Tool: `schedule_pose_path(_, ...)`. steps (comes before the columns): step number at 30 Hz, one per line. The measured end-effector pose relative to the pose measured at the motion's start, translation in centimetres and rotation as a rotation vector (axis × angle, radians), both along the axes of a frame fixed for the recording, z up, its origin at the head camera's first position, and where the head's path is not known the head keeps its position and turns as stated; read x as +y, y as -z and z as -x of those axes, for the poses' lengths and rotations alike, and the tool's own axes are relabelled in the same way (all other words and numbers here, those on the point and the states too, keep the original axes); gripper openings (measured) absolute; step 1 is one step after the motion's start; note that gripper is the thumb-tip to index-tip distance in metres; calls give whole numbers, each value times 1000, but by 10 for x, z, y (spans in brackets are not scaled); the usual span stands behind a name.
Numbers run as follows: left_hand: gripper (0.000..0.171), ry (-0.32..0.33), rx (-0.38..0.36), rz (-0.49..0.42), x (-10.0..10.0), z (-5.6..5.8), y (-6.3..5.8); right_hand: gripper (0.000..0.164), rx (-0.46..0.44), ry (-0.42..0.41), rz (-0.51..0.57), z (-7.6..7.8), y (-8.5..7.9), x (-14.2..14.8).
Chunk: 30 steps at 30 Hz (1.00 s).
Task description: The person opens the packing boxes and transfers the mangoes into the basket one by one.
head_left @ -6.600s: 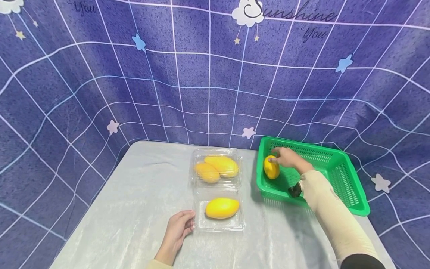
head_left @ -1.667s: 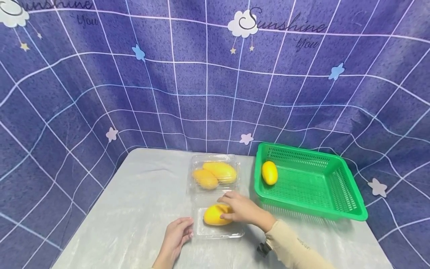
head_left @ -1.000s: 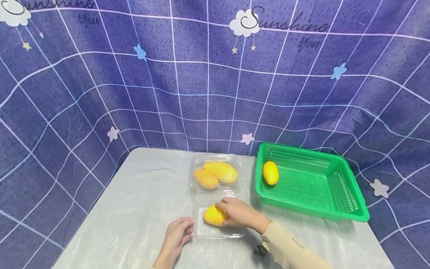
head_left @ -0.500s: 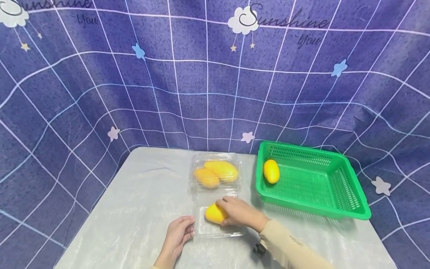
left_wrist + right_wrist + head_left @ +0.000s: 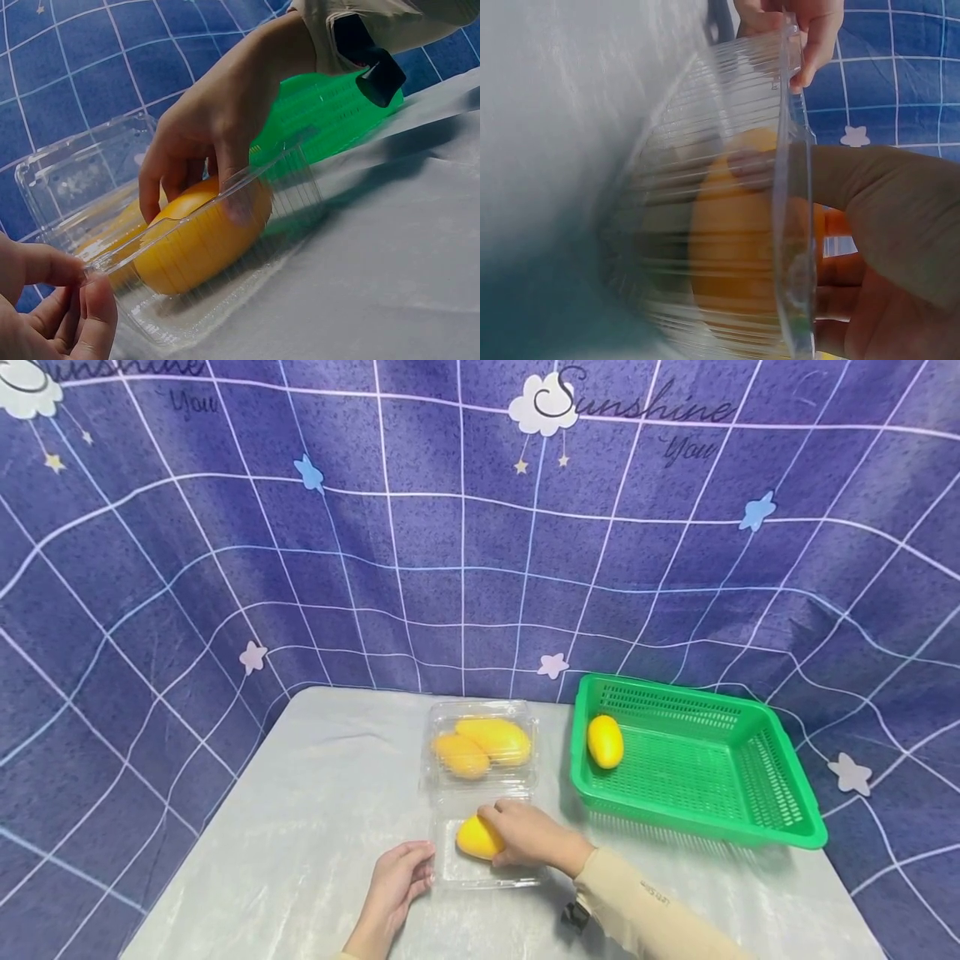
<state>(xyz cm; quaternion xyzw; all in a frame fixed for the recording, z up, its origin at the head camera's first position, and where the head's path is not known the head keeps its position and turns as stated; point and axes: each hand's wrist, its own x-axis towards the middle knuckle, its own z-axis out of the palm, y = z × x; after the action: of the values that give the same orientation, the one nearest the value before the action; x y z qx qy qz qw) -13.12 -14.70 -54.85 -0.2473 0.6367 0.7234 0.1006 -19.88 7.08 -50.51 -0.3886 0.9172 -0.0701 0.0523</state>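
Observation:
My right hand (image 5: 528, 832) grips a yellow mango (image 5: 477, 838) lying in the near half of an open clear plastic clamshell box (image 5: 487, 883). The thumb lies along the near side of the mango and the fingers go over its far side, as the left wrist view shows. With thumb and fingers, my left hand (image 5: 397, 878) pinches the left edge of the box (image 5: 180, 225). Two more mangoes (image 5: 495, 741) show through ridged clear plastic at the far half. Whether they lie inside it or under it, I cannot tell.
To the right stands a green slotted basket (image 5: 697, 768) with one yellow mango (image 5: 605, 742) against its left side. A pale grey cloth (image 5: 315, 793) covers the table. Behind it hangs a blue curtain (image 5: 420, 568) with a grid and stars.
From the mango in the green basket, my right hand has moved left to the one in the box, its fingers now farther round it. My left hand has stayed at the box edge.

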Motion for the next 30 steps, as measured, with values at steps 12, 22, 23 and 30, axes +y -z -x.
schedule_pose_path(12,37,7,17,-17,-1,0,0,69,-37,-21,22,6,1,3)
schedule_pose_path(22,35,-1,17,-11,0,-1,1,68,-75,2,50,6,1,3)
schedule_pose_path(23,35,-3,14,-10,0,-1,1,69,-80,5,52,6,1,4)
schedule_pose_path(30,38,-4,1,-13,0,0,0,69,-101,8,67,4,-3,5)
